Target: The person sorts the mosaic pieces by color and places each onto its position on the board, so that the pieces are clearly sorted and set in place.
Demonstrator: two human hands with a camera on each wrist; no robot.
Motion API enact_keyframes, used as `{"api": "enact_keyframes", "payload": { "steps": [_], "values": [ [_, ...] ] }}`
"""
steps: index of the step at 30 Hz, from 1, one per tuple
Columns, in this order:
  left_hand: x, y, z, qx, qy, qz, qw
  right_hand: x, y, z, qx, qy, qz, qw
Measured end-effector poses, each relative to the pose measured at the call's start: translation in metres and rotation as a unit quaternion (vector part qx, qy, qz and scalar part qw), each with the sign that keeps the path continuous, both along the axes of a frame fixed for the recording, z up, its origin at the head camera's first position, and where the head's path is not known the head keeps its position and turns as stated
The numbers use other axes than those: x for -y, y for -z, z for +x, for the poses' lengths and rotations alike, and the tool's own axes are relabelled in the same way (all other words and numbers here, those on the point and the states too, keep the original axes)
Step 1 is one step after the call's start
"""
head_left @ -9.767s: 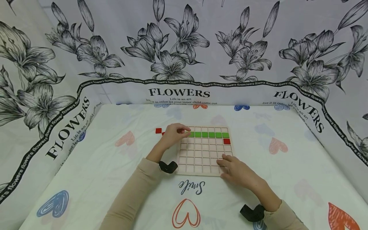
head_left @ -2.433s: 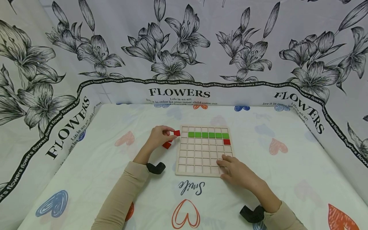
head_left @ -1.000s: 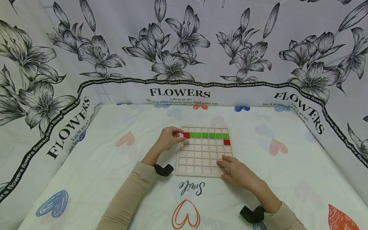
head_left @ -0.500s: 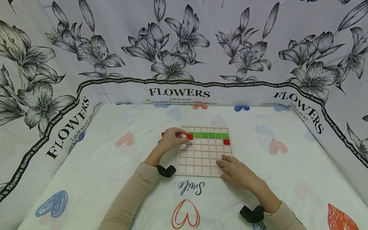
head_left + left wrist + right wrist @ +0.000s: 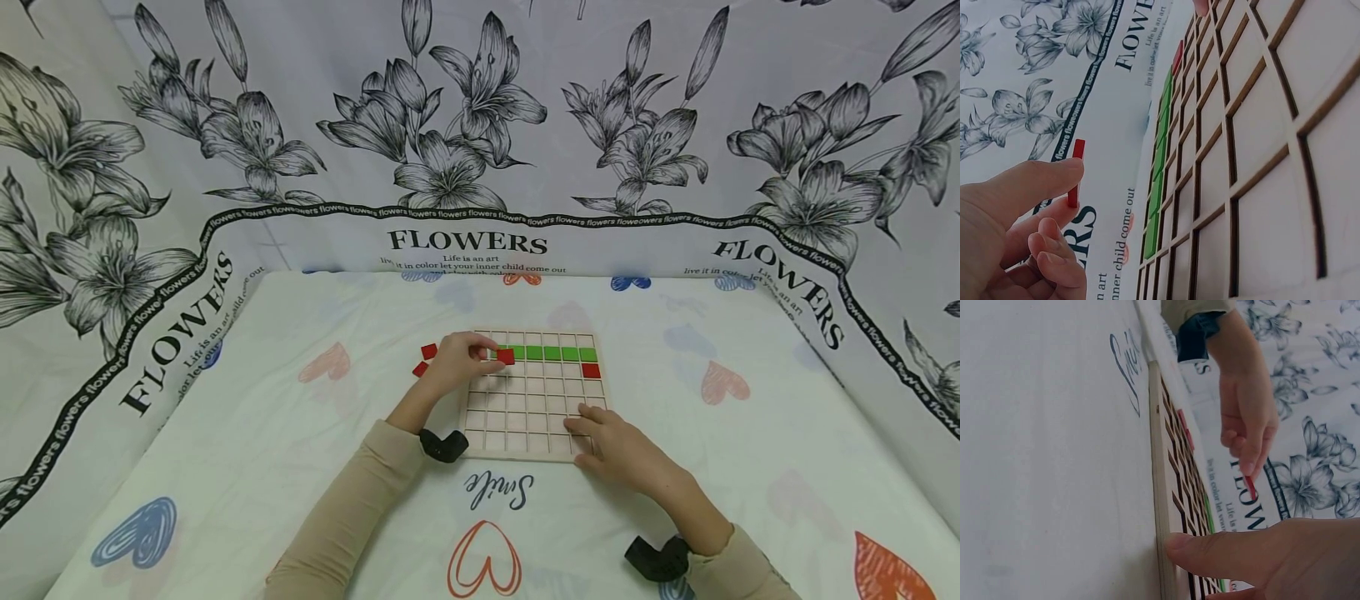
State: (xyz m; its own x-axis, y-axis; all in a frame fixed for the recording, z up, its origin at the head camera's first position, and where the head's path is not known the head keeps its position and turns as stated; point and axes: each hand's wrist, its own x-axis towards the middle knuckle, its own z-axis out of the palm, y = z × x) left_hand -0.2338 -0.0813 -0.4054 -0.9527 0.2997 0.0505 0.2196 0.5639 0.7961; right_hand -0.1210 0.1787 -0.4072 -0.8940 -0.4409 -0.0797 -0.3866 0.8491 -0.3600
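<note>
My left hand (image 5: 456, 360) pinches a thin red square tile (image 5: 1077, 174) between thumb and fingers, above the board's left side; the left wrist view shows the tile well clear of the board. The wooden grid board (image 5: 517, 417) lies flat. A row of green tiles (image 5: 552, 353) fills cells near its far edge, and one red tile (image 5: 591, 371) sits in a cell below the row's right end. My right hand (image 5: 626, 446) rests on the board's near right corner with relaxed fingers; in the right wrist view its thumb (image 5: 1200, 550) presses the board's edge.
Loose red tiles (image 5: 428, 352) lie on the cloth just left of the board, partly behind my left hand. The white tablecloth (image 5: 225, 467) has printed hearts. A flower-printed curtain (image 5: 645, 150) stands behind and at both sides.
The left hand picked up a red tile left of the board and carried it right, over the board. The right hand has stayed at the near right corner.
</note>
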Motion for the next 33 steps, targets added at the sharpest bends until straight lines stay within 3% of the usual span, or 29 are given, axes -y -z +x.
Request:
{"api": "enact_keyframes", "payload": {
  "steps": [15,33],
  "values": [
    [-0.016,0.001,-0.003,-0.005,0.025,0.008,0.9996,0.0,0.001,0.0,0.006,0.006,0.004,1.0],
    [-0.033,0.004,0.001,-0.004,0.029,0.007,0.9996,-0.001,0.002,-0.001,0.001,0.005,0.006,1.0]
  ]
}}
